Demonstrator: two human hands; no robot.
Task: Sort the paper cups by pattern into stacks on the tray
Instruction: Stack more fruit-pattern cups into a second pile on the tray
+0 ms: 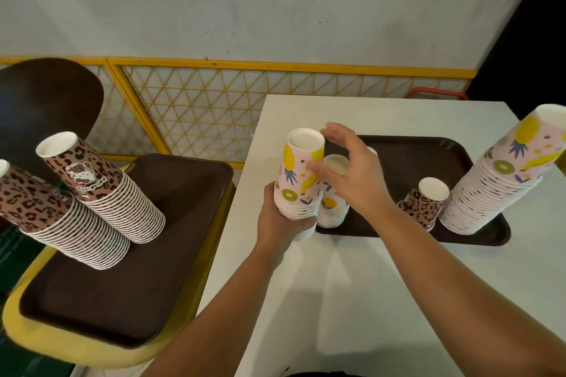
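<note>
My left hand grips a short stack of upside-down fruit-pattern cups at the left edge of the brown tray. My right hand curls round the stack's top cup, thumb on its near side and fingers by its far rim. On that tray stand another short fruit-pattern stack, a small leopard-pattern stack and a tall leaning fruit-pattern stack. A cup rim behind my right hand is mostly hidden.
The tray lies on a white table. To the left a second brown tray rests on a yellow seat and bears two tall leopard-pattern stacks. A yellow lattice fence runs behind.
</note>
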